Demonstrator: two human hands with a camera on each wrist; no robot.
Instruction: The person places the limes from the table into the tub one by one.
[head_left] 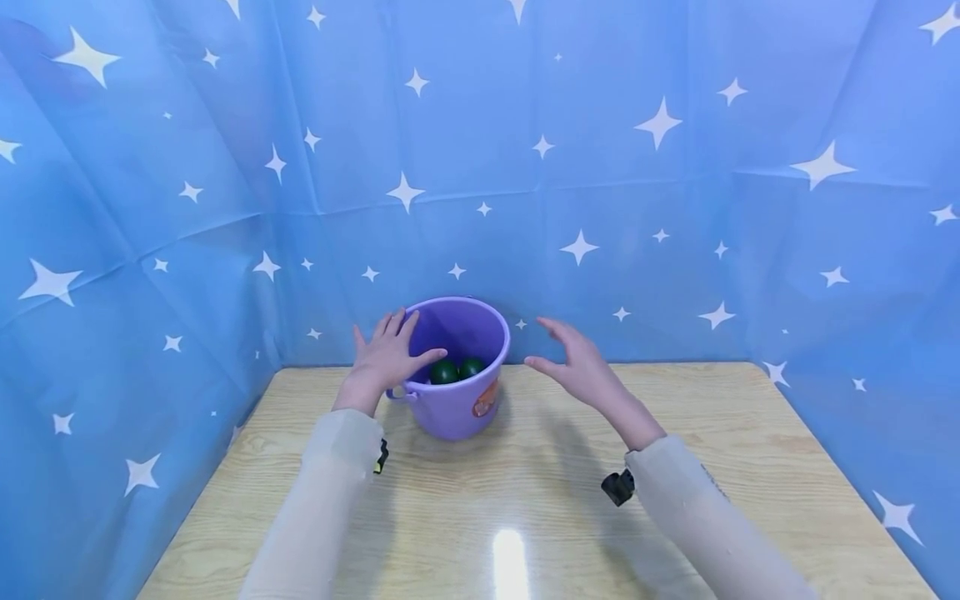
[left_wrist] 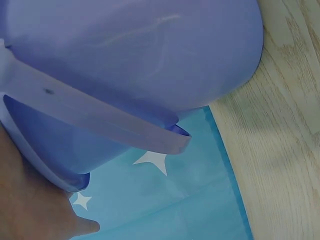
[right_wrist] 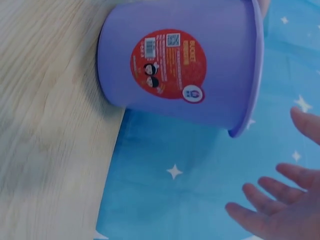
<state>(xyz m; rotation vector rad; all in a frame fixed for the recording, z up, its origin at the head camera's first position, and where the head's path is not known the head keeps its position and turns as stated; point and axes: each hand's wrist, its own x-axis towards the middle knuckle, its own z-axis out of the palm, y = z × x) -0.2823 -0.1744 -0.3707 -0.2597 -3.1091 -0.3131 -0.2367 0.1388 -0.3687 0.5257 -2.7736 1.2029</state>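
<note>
A purple bucket (head_left: 450,412) stands upright near the back edge of the table. Inside it lie two dark green round objects (head_left: 444,372), partly hidden by the near wall. My left hand (head_left: 384,354) is at the bucket's left rim, fingers spread and thumb reaching over the opening. In the left wrist view, the bucket's handle (left_wrist: 100,112) hangs across its side beside that hand. To the right of the bucket, my right hand (head_left: 581,367) is held in the air with fingers apart and nothing in it. A round red label (right_wrist: 168,64) faces the right wrist camera.
The wooden table (head_left: 465,508) extends toward me and to both sides. Blue cloth with white stars (head_left: 480,150) hangs behind it and along the left and right. A bright light reflection (head_left: 510,562) shows on the tabletop near the front.
</note>
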